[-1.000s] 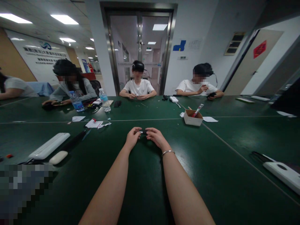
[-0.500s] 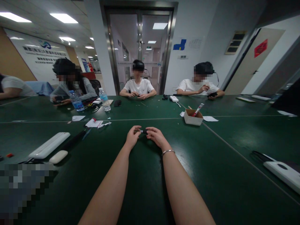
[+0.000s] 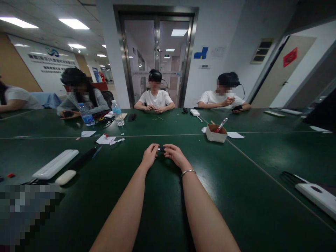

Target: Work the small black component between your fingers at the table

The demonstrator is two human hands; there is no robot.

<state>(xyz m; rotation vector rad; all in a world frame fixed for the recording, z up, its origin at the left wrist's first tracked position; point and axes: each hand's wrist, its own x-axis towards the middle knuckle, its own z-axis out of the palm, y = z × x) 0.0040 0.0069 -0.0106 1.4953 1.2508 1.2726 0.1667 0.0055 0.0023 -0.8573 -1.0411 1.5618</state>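
Between my two hands, just above the green table (image 3: 162, 196), is a small black object with a silvery end (image 3: 161, 149); its exact kind is too small to make out. My left hand (image 3: 150, 155) pinches the silvery end from the left with thumb and fingers. From the right, my right hand (image 3: 175, 154) has its fingertips closed on the black end. A silver bracelet (image 3: 188, 172) circles my right wrist. My fingers hide both ends of the object.
An open box (image 3: 216, 135) holding a red-and-clear tool stands ahead right. Paper scraps (image 3: 105, 139), a white power bank (image 3: 56, 163) and a white oval thing (image 3: 65, 176) lie left. Two water bottles (image 3: 118, 113) stand farther off. Several people sit across the table.
My left hand has shifted slightly right, toward my right hand, and less of the silvery end shows. Both hands still hold the object. The camera view has tilted slightly.
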